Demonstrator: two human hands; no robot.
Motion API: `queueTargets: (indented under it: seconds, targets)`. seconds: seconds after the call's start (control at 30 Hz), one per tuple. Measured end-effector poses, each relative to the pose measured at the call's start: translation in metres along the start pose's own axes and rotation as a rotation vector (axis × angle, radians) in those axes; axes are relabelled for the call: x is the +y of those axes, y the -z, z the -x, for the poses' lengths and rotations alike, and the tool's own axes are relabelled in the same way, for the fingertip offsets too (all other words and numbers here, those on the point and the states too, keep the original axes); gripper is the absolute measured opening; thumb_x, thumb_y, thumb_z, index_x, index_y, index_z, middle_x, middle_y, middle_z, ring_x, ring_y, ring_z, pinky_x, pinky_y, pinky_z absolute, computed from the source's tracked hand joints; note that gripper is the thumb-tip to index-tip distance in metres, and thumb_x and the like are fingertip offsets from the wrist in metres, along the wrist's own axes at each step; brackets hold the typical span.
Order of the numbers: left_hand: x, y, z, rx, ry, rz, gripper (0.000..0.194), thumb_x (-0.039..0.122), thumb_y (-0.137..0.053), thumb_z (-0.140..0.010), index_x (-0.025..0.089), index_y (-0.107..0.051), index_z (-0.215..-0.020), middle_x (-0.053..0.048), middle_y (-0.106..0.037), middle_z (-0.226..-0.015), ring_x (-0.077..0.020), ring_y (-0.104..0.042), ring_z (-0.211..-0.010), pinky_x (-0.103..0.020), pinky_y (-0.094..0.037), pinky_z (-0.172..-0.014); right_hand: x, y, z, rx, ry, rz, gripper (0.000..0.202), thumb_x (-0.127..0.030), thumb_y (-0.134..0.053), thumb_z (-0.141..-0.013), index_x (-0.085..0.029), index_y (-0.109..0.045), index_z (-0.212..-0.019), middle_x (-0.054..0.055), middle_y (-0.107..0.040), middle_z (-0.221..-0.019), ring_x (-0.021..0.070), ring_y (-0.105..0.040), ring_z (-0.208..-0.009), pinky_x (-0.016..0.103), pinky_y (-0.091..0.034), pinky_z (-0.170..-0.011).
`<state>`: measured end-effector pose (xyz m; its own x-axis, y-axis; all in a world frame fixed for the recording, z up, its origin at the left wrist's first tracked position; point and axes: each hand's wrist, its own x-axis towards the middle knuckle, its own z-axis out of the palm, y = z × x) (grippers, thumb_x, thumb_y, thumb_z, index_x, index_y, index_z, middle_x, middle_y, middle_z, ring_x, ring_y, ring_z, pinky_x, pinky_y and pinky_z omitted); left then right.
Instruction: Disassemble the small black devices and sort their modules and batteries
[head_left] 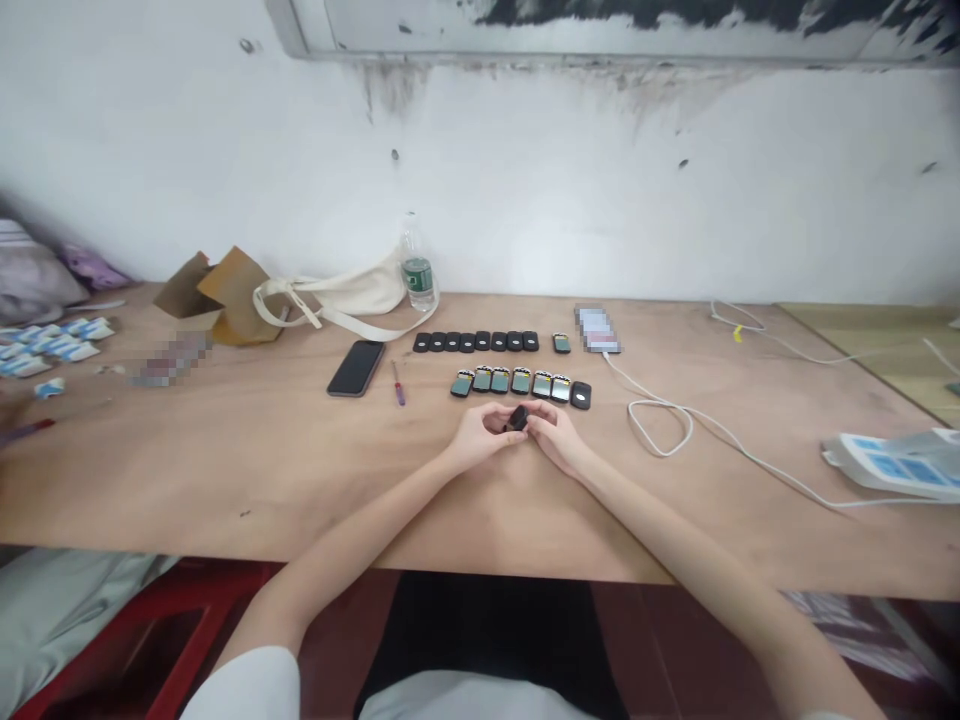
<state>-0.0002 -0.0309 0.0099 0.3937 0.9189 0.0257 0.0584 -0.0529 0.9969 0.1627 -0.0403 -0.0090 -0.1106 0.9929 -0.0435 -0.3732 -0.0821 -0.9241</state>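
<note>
Both my left hand (480,436) and my right hand (555,434) grip one small black case (517,418) between their fingertips, just above the wooden table. Behind my hands runs a row of several small devices with greenish or silvery faces (521,380), ending at the right in a black case with a white oval (581,395). Farther back lies a row of several black cases (483,341), and one more green-faced device (562,343) sits to its right. A small screwdriver (399,385) lies left of the rows.
A black phone (356,368), a water bottle (417,265), a cream bag (360,290) and a brown paper bag (236,290) are at the left. A plugged-in phone (598,330), white cable (720,440) and power strip (892,465) are at the right. White-blue packets (52,345) lie far left.
</note>
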Motion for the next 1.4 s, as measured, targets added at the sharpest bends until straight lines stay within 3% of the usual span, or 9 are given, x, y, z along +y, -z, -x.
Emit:
queueTargets:
  seconds: [0.4,0.6,0.87,1.0,1.07,1.13,1.2,1.3,1.4]
  targets:
    - [-0.004,-0.002,-0.001,0.007,0.033,-0.032,0.046,0.035,-0.081,-0.061,0.014,-0.067,-0.100,-0.009,-0.073,-0.090,-0.0203,-0.068,-0.079,-0.029,-0.053,-0.072,0.001,0.000,0.001,0.034,0.015,0.067,0.023,-0.022,-0.067,-0.063,-0.020,-0.063,-0.085,-0.001,-0.066,-0.081,0.0133,-0.058,-0.071,0.029,-0.046,-0.073]
    - [-0.003,-0.007,0.000,0.052,0.035,0.002,0.045,0.035,-0.081,-0.061,0.014,-0.067,-0.098,-0.008,-0.073,-0.090,-0.0204,-0.069,-0.080,-0.029,-0.054,-0.073,0.002,-0.005,0.003,0.064,0.062,0.124,0.022,-0.025,-0.063,-0.066,-0.021,-0.060,-0.087,0.000,-0.064,-0.084,0.0155,-0.058,-0.078,0.031,-0.046,-0.077]
    - [-0.001,-0.007,0.001,0.023,0.018,-0.024,0.041,0.029,-0.079,-0.064,0.014,-0.066,-0.099,-0.009,-0.072,-0.093,-0.0211,-0.068,-0.081,-0.032,-0.055,-0.076,0.003,-0.001,0.006,0.060,0.114,0.210,0.022,-0.030,-0.062,-0.071,-0.022,-0.059,-0.092,0.002,-0.064,-0.090,0.0189,-0.059,-0.090,0.034,-0.047,-0.083]
    - [0.002,0.001,0.000,0.061,-0.259,-0.150,0.029,0.018,-0.071,-0.072,0.016,-0.064,-0.100,-0.008,-0.068,-0.104,-0.0212,-0.064,-0.097,-0.037,-0.051,-0.088,-0.005,-0.002,0.008,0.003,0.104,0.164,0.027,-0.037,-0.062,-0.075,-0.024,-0.060,-0.098,0.003,-0.065,-0.101,0.0202,-0.060,-0.099,0.036,-0.048,-0.088]
    - [0.002,0.006,0.000,0.070,-0.440,-0.270,0.018,0.013,-0.063,-0.078,0.019,-0.067,-0.094,-0.007,-0.066,-0.107,-0.0202,-0.060,-0.105,-0.039,-0.046,-0.096,-0.010,-0.005,0.011,-0.004,0.104,0.201,0.031,-0.039,-0.067,-0.072,-0.023,-0.062,-0.098,0.004,-0.066,-0.104,0.0209,-0.060,-0.102,0.037,-0.048,-0.090]
    - [0.000,0.009,-0.001,0.046,-0.523,-0.333,0.016,0.013,-0.057,-0.082,0.021,-0.068,-0.091,-0.007,-0.062,-0.114,-0.0197,-0.056,-0.112,-0.039,-0.042,-0.102,-0.012,-0.008,0.014,-0.001,0.127,0.275,0.033,-0.038,-0.074,-0.067,-0.021,-0.063,-0.093,0.004,-0.068,-0.098,0.0218,-0.062,-0.097,0.038,-0.050,-0.089]
    - [-0.002,0.009,-0.003,0.034,-0.478,-0.286,0.021,0.017,-0.060,-0.081,0.023,-0.066,-0.100,-0.008,-0.054,-0.127,-0.0214,-0.049,-0.122,-0.040,-0.038,-0.105,-0.013,-0.012,0.018,0.036,0.180,0.350,0.029,-0.038,-0.075,-0.065,-0.020,-0.065,-0.085,0.005,-0.069,-0.090,0.0223,-0.064,-0.089,0.039,-0.052,-0.086]
    - [-0.002,0.006,-0.004,-0.037,-0.211,-0.011,0.052,0.027,-0.074,-0.071,0.025,-0.056,-0.120,-0.011,-0.044,-0.139,-0.0271,-0.040,-0.130,-0.042,-0.038,-0.105,-0.014,-0.015,0.025,0.152,0.321,0.481,0.021,-0.038,-0.070,-0.071,-0.021,-0.065,-0.082,0.005,-0.067,-0.087,0.0226,-0.063,-0.087,0.041,-0.052,-0.084]
    - [0.003,0.001,-0.004,-0.206,0.106,0.351,0.056,0.045,-0.070,-0.072,0.019,-0.055,-0.119,-0.015,-0.053,-0.130,-0.0279,-0.052,-0.120,-0.042,-0.045,-0.098,-0.016,-0.017,0.029,0.176,0.453,0.644,0.013,-0.034,-0.066,-0.076,-0.024,-0.067,-0.085,0.006,-0.066,-0.091,0.0229,-0.061,-0.092,0.042,-0.049,-0.088]
